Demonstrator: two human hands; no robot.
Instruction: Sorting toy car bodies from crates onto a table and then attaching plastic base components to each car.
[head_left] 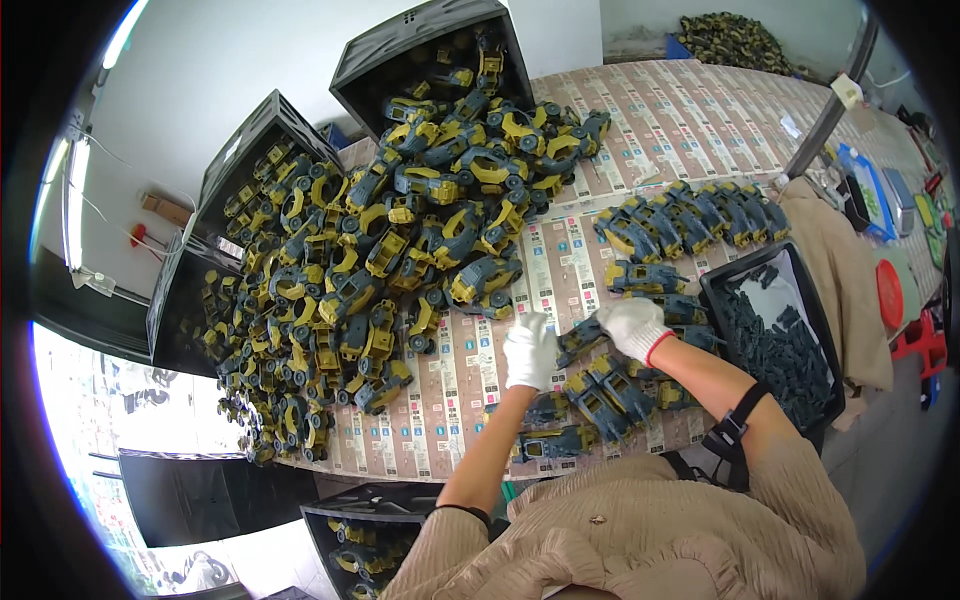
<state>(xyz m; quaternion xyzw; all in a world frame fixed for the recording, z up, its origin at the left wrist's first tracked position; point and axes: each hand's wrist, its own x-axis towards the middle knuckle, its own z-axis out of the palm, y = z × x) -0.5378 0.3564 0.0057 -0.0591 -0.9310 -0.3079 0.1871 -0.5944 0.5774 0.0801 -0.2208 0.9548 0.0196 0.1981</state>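
My right hand (633,330), in a white glove with a red cuff edge, is closed on one end of a dark grey-and-yellow toy vehicle (578,343) above the table. My left hand (530,350), also white-gloved, is just left of that vehicle with its fingers curled in; whatever they may hold is hidden. Below the hands, close to my body, several toy vehicles (608,392) lie side by side. More sit to the right of my right hand, and a neat row of toy vehicles (690,218) stands beyond it.
A large heap of toy vehicles (400,240) covers the table's left side, spilling from black crates (345,85). At right, a black tray (712,300) holds small dark parts (775,350). A metal post (835,110) rises at the far right. Another crate (345,510) stands below the near edge.
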